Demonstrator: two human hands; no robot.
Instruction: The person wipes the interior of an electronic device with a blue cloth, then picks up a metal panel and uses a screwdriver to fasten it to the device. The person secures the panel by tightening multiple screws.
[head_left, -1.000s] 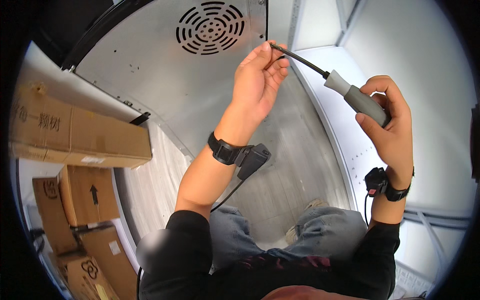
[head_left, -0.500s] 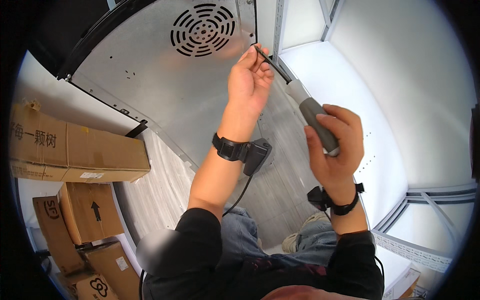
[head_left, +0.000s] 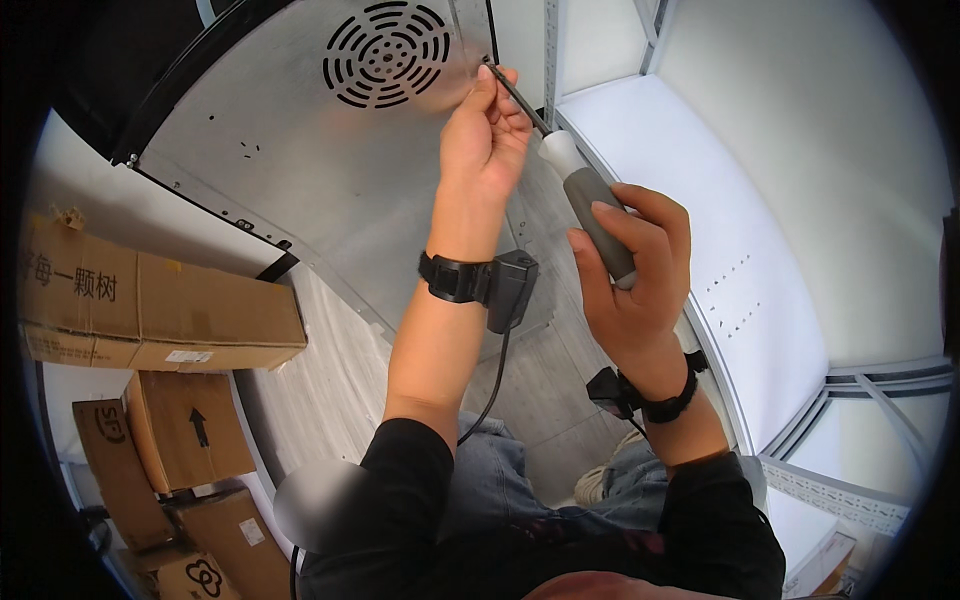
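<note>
head view: two hands working a screwdriver (head_left: 585,205) at a metal panel (head_left: 300,170).
right hand (head_left: 630,285) is gripping the grey handle at centre; left hand (head_left: 485,140) is pinching the shaft tip near the upper-centre vent (head_left: 385,52).

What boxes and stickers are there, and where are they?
Long box: left, brown cardboard, dark markings, small white label.
Arrow box: below it, brown, black up-arrow.
Bottom boxes: lower left, brown, white sticker, dark round mark.
Corner box: lower right, brown, half hidden.
</note>
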